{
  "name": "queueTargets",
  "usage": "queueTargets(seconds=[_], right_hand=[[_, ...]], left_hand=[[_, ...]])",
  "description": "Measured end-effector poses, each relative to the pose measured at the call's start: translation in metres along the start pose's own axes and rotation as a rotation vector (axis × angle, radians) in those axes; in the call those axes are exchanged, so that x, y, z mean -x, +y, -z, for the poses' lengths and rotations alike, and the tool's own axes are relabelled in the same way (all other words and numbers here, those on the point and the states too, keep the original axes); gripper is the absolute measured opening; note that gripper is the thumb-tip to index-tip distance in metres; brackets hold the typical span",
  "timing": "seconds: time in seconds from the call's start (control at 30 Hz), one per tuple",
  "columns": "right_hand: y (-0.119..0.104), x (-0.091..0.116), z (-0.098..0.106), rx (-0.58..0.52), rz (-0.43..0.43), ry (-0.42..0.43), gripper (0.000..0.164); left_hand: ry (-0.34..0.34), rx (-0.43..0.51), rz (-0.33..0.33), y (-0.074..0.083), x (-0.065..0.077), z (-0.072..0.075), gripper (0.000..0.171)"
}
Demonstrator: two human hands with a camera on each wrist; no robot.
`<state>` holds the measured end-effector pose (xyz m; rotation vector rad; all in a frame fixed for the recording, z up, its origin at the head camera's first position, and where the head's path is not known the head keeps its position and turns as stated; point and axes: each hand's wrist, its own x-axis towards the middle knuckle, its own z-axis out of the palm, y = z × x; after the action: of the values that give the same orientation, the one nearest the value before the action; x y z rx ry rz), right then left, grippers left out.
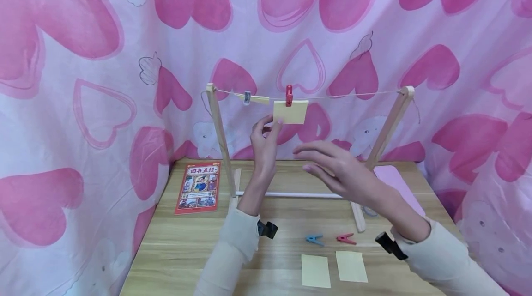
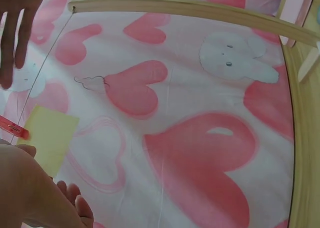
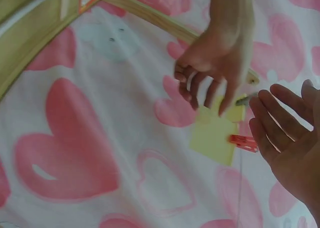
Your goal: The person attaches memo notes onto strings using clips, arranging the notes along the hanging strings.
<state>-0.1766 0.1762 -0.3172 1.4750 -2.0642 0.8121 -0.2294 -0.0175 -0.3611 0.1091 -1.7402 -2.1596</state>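
Note:
A yellow sticky note (image 1: pixel 290 113) hangs from the string under a red clothespin (image 1: pixel 288 95). My left hand (image 1: pixel 264 141) pinches the note's lower left corner, thumb in front. The right wrist view shows this hand (image 3: pixel 220 57) from the other side, by the note (image 3: pixel 212 138). Lower and to the right, my right hand (image 1: pixel 338 166) is held in the air with fingers extended, apart from the note and holding nothing. Further left on the string, a grey clothespin (image 1: pixel 247 97) holds another yellow note (image 1: pixel 260 99), seen nearly edge-on.
A wooden frame (image 1: pixel 220 139) carries the string (image 1: pixel 353 95), with a white rod (image 1: pixel 299 195) low across it. On the table (image 1: pixel 178 250) lie a blue clothespin (image 1: pixel 315 239), a pink-red clothespin (image 1: pixel 346 239), two yellow notes (image 1: pixel 316 271), a red booklet (image 1: pixel 198 187) and a pink board (image 1: pixel 399 187).

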Motion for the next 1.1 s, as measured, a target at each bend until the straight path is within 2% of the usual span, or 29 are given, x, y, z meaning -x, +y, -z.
queueTargets(seconds=[0.17, 0.33, 0.43, 0.57, 0.63, 0.7, 0.77, 0.9, 1.1], right_hand=[[0.001, 0.026, -0.011, 0.059, -0.036, 0.002, 0.044], [0.007, 0.051, -0.017, 0.114, -0.116, -0.012, 0.049], [0.011, 0.068, -0.020, 0.141, -0.172, -0.044, 0.053], [0.016, 0.093, -0.028, 0.160, -0.221, -0.070, 0.059], [0.017, 0.105, -0.032, 0.161, -0.235, -0.066, 0.061], [0.018, 0.117, -0.037, 0.159, -0.248, -0.058, 0.063], [0.018, 0.129, -0.043, 0.160, -0.256, -0.046, 0.063], [0.020, 0.149, -0.055, 0.155, -0.259, -0.017, 0.063], [0.018, 0.178, -0.073, 0.128, -0.311, 0.011, 0.066]], left_hand=[[-0.013, -0.131, -0.050, -0.010, 0.006, 0.016, 0.034], [-0.089, -0.334, -0.118, -0.025, 0.014, 0.043, 0.038], [-0.174, -0.524, -0.164, -0.037, 0.021, 0.061, 0.043], [-0.351, -0.795, -0.205, -0.054, 0.035, 0.081, 0.057], [-0.437, -0.899, -0.238, -0.063, 0.042, 0.088, 0.063], [-0.491, -0.976, -0.270, -0.072, 0.048, 0.093, 0.068], [-0.523, -1.030, -0.301, -0.080, 0.053, 0.097, 0.072], [-0.570, -1.110, -0.320, -0.096, 0.066, 0.102, 0.080], [-0.637, -1.146, -0.300, -0.132, 0.095, 0.103, 0.082]])
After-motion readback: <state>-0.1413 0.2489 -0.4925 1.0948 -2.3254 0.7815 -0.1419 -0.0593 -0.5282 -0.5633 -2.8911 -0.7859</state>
